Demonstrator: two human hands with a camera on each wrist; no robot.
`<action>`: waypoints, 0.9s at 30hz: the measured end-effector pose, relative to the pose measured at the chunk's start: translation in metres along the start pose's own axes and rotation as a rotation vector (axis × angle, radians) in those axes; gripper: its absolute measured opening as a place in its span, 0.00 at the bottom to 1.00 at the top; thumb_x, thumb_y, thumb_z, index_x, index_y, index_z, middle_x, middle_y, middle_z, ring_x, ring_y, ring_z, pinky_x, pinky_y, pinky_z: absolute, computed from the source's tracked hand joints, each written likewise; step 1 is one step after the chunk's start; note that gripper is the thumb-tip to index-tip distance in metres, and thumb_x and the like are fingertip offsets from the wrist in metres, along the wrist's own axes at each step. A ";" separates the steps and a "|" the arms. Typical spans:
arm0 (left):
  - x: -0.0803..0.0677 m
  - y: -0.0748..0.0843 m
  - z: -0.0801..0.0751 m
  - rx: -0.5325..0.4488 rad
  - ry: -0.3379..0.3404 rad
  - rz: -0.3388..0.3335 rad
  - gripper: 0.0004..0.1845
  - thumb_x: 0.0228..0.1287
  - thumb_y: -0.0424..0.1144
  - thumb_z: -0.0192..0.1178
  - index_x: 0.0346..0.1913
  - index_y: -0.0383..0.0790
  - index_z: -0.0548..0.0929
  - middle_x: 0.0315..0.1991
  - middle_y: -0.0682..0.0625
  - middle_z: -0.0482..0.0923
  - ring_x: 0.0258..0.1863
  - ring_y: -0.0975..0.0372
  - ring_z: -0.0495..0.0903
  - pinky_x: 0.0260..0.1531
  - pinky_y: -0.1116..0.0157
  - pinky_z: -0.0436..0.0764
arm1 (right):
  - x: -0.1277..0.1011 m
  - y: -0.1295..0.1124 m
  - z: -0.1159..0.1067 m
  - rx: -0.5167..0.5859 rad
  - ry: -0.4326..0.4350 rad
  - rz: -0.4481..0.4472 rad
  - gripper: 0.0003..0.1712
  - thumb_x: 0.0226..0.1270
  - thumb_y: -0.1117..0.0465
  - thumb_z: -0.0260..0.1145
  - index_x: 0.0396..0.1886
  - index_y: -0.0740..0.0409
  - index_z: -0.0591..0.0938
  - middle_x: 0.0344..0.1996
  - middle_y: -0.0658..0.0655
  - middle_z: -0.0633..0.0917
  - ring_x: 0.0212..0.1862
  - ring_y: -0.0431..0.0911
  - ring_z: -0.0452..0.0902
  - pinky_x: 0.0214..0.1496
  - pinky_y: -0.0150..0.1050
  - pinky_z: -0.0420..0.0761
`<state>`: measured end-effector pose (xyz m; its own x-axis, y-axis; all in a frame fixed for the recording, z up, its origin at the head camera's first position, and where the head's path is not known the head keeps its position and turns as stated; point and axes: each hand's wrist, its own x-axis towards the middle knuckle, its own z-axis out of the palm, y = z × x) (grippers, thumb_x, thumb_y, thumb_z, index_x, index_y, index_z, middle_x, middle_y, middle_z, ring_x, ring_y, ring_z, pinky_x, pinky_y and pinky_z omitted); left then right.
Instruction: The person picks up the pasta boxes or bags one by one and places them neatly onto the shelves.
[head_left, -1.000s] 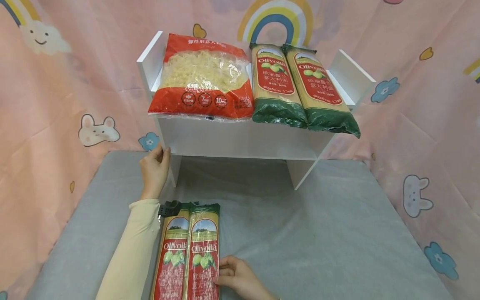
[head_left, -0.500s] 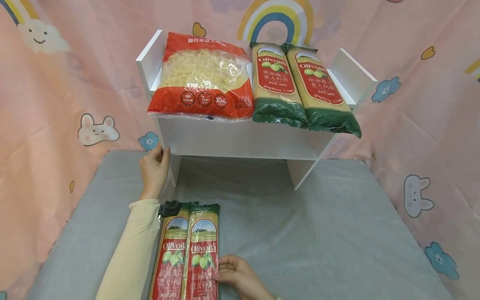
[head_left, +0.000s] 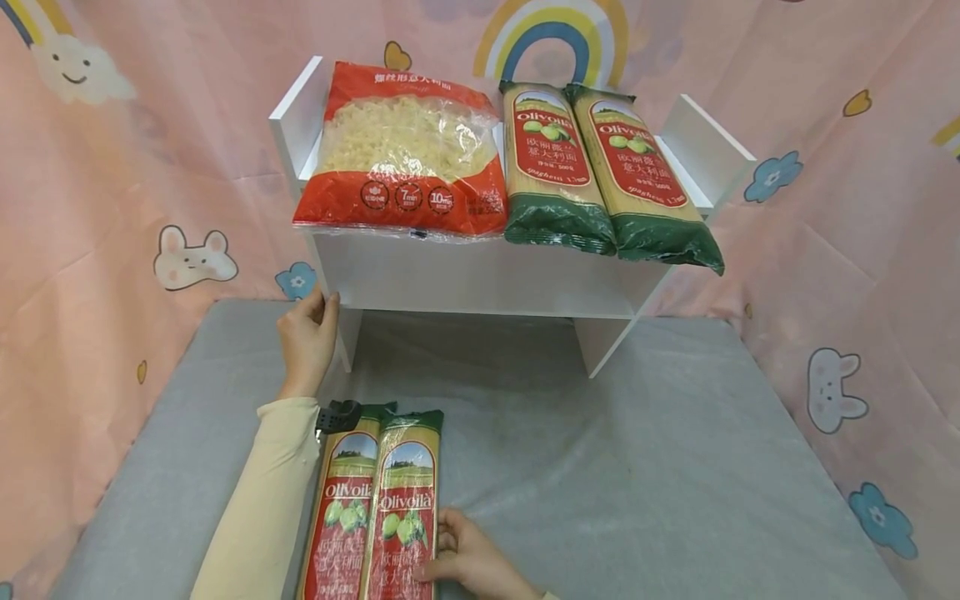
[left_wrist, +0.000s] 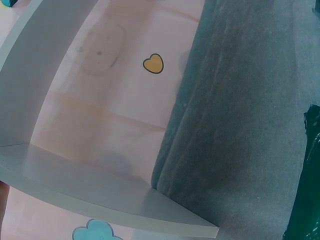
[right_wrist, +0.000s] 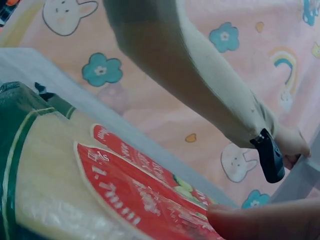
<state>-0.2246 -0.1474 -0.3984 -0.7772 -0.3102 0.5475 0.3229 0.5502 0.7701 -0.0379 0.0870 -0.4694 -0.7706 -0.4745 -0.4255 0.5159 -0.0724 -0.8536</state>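
Since the earlier frame, your right hand (head_left: 476, 557) has shifted slightly, its thumb now further over the face of the right-hand spaghetti pack (head_left: 405, 504), whose top end has parted a little from the left-hand spaghetti pack (head_left: 341, 533); your left hand (head_left: 307, 343) has stayed at the white shelf (head_left: 480, 275). Head view: both packs lie label up on grey cloth (head_left: 622, 467), bottom of the frame, left of centre, their lower ends cut off by the frame edge. You have your right hand clamped on the right-hand pack's right edge, thumb on the front. Your left hand, left of centre, pinches the shelf's left upright; your black wristband (head_left: 339, 417) overlaps the left-hand pack. Upper centre, the shelf top bears a red pasta bag (head_left: 408, 154), an inner green-ended pack (head_left: 557, 158) and an outer green-ended pack (head_left: 641, 171). Left wrist view: shelf panels span the left and bottom, and a green pack end (left_wrist: 306, 185) shows at lower right; your grip cannot be told from this angle. Right wrist view: red labels fill the lower left, your digit touching one at lower right; your left sleeve (right_wrist: 200, 75) crosses upper centre toward the shelf.
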 end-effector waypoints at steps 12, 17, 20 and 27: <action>0.000 -0.002 0.000 -0.009 -0.003 -0.012 0.14 0.68 0.32 0.55 0.52 0.29 0.80 0.39 0.34 0.82 0.35 0.48 0.84 0.31 0.86 0.66 | 0.001 0.001 0.004 -0.020 -0.060 -0.055 0.38 0.49 0.79 0.68 0.56 0.63 0.58 0.50 0.60 0.74 0.51 0.51 0.73 0.50 0.44 0.77; 0.000 -0.002 0.000 0.001 -0.004 -0.015 0.14 0.68 0.33 0.56 0.52 0.29 0.80 0.40 0.35 0.82 0.35 0.49 0.84 0.33 0.74 0.76 | 0.003 0.008 0.002 -0.040 -0.046 -0.079 0.45 0.47 0.79 0.68 0.63 0.67 0.55 0.52 0.60 0.75 0.51 0.53 0.75 0.49 0.46 0.77; 0.000 -0.002 0.001 -0.005 -0.005 -0.019 0.15 0.68 0.33 0.56 0.54 0.30 0.79 0.41 0.35 0.82 0.36 0.48 0.84 0.35 0.59 0.80 | 0.004 0.011 0.003 -0.024 -0.019 -0.082 0.46 0.46 0.80 0.67 0.65 0.72 0.55 0.49 0.63 0.78 0.47 0.56 0.78 0.45 0.46 0.80; 0.003 0.000 0.000 -0.011 -0.009 -0.028 0.13 0.67 0.32 0.56 0.51 0.29 0.81 0.39 0.34 0.82 0.36 0.48 0.84 0.35 0.65 0.80 | 0.008 0.012 0.002 0.051 0.017 -0.102 0.34 0.47 0.82 0.64 0.57 0.79 0.66 0.43 0.71 0.82 0.44 0.56 0.82 0.43 0.42 0.80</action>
<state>-0.2265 -0.1485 -0.3971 -0.7907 -0.3187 0.5227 0.3067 0.5328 0.7887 -0.0370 0.0806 -0.4828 -0.8258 -0.4478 -0.3429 0.4527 -0.1638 -0.8765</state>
